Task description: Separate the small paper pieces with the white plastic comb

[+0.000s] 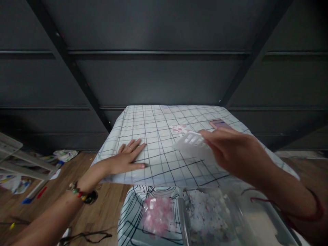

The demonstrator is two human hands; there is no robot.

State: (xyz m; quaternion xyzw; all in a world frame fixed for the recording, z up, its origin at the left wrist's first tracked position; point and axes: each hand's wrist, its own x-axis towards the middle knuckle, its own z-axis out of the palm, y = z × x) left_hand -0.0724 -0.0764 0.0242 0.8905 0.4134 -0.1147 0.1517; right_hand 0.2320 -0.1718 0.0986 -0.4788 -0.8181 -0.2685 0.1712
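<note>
My left hand [129, 157] lies flat on the white cloth with dark grid lines [153, 126], fingers spread and holding nothing. My right hand [230, 147] grips a thin white plastic piece with slots [192, 143] by its edge, over the right half of the cloth. The lower part of this piece is blurred. Just behind it is a small pink-and-white item [179, 129], too small to name. A phone with a pink edge [217, 123] lies beyond my right hand and is partly covered by it.
Below the table's near edge, a clear bag of pink pieces [159, 215] rests on striped fabric [130, 212]. Beside it stands a clear plastic container [184, 218] with whitish scraps. Dark panels [159, 78] rise behind the table. A pale metal frame [38, 186] stands at left.
</note>
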